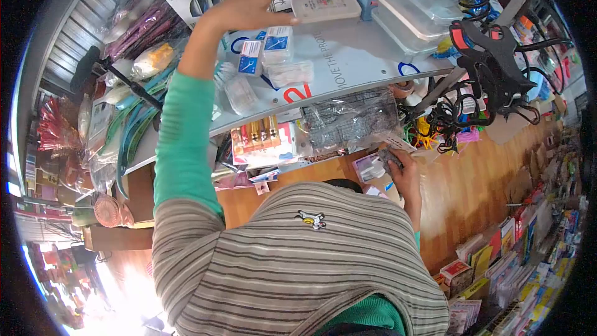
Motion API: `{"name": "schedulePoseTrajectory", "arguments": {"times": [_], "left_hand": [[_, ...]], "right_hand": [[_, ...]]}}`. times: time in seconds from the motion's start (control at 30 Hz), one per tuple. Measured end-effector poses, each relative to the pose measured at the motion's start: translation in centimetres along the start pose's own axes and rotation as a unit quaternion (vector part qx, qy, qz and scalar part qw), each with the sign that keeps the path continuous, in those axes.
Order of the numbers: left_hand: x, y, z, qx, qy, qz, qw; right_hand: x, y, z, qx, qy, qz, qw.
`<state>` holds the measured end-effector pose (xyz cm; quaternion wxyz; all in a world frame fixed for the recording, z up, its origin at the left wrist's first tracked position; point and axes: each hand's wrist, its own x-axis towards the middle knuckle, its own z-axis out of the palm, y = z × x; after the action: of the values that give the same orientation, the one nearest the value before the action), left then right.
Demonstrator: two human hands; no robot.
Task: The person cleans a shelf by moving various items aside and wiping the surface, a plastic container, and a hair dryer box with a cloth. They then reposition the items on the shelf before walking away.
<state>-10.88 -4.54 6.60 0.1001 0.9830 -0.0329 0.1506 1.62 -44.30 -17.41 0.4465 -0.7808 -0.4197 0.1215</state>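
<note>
My left hand (258,7) reaches over the back of the shelf, its fingers and thumb spread apart. Its fingertips are close to a white lidded plastic box (326,7). Below that hand lie small clear boxes with blue-and-white labels (277,40) and clear packs of cotton swabs (291,74). My right hand (407,177) is lower, in front of the shelf edge, with its fingers closed on a small dark grey item (390,160). A white printed tag (399,143) shows just above these fingers. Beside it, a plastic-wrapped grey bundle (351,118) rests on the lower level.
Clear stacked containers (413,18) stand at the shelf's right. A black clamp holder (491,68) and tangled cords jut out there. Wrapped artificial flowers (140,43) crowd the left. Books and boxes (491,261) line the wooden floor (460,199) at right.
</note>
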Motion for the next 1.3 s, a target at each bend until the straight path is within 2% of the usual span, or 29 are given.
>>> {"name": "schedulePoseTrajectory", "arguments": {"times": [0.03,0.1,0.2,0.27,0.3,0.37,0.43,0.5,0.53,0.57,0.63,0.7,0.77,0.8,0.87,0.97,1.03,1.1,1.23,1.3], "left_hand": [[-1.1,0.8,-0.2,0.015,0.018,0.019,1.0],[-2.9,2.8,-0.3,0.028,0.039,0.048,0.998],[-4.2,6.3,-0.3,0.006,0.014,0.072,0.997],[-3.9,8.1,-0.2,-0.031,-0.009,0.016,0.999],[-3.2,8.3,-0.2,-0.031,-0.002,0.024,0.999],[-1.5,8.7,0.3,-0.134,0.085,0.065,0.985],[0.3,8.9,1.0,-0.165,0.129,0.045,0.977],[1.5,8.9,1.6,-0.129,0.161,-0.021,0.978],[1.6,8.6,2.4,-0.057,0.193,-0.003,0.979],[1.3,8.6,2.9,-0.057,0.196,-0.005,0.979],[0.4,8.8,3.9,0.064,0.168,-0.051,0.982],[-0.8,8.2,5.8,0.049,0.142,-0.065,0.987],[-1.9,7.9,8.2,0.169,0.105,-0.109,0.974],[-2.2,7.5,9.5,0.19,0.127,-0.085,0.97],[-2.7,7.0,10.8,0.209,0.117,-0.082,0.968],[-2.9,6.7,11.3,0.257,0.089,-0.115,0.955],[-3.1,6.3,11.4,0.296,0.062,-0.155,0.941],[-3.7,5.8,11.4,0.313,0.075,-0.148,0.935],[-5.0,5.1,11.0,0.339,0.085,-0.141,0.926],[-5.6,4.9,10.4,0.327,0.052,-0.142,0.933]], "right_hand": [[0.6,-0.2,0.3,-0.001,0.001,0.001,1.0],[1.6,-0.5,0.4,-0.034,-0.006,-0.066,0.997],[2.9,-2.5,0.8,-0.03,-0.001,-0.107,0.994],[3.7,-3.2,1.2,-0.023,-0.001,-0.097,0.995],[4.0,-3.7,1.4,-0.008,-0.01,-0.084,0.996],[4.6,-4.8,1.4,-0.016,-0.007,-0.105,0.994],[4.8,-5.2,1.6,-0.013,-0.011,-0.124,0.992],[4.5,-5.6,1.4,-0.018,-0.008,-0.137,0.99],[4.2,-5.5,1.3,-0.021,0.011,-0.149,0.989],[3.8,-5.5,1.4,-0.023,0.03,-0.161,0.986],[2.6,-4.1,1.4,-0.021,0.042,-0.14,0.989],[0.9,-2.9,1.2,-0.013,0.054,-0.113,0.992],[-0.6,-2.1,0.9,-0.013,0.096,-0.084,0.992],[-1.4,-2.2,0.7,-0.009,0.093,-0.079,0.992],[-2.2,-2.7,0.2,-0.008,0.114,-0.006,0.993],[-2.2,-1.1,0.5,-0.012,0.126,-0.027,0.992],[-1.7,-2.6,0.9,0.01,0.107,-0.017,0.994],[-1.1,-4.1,1.4,0.002,0.101,-0.014,0.995],[0.0,-5.2,2.8,-0.013,0.066,-0.064,0.996],[0.0,-5.7,3.5,-0.007,0.058,-0.068,0.996]]}}
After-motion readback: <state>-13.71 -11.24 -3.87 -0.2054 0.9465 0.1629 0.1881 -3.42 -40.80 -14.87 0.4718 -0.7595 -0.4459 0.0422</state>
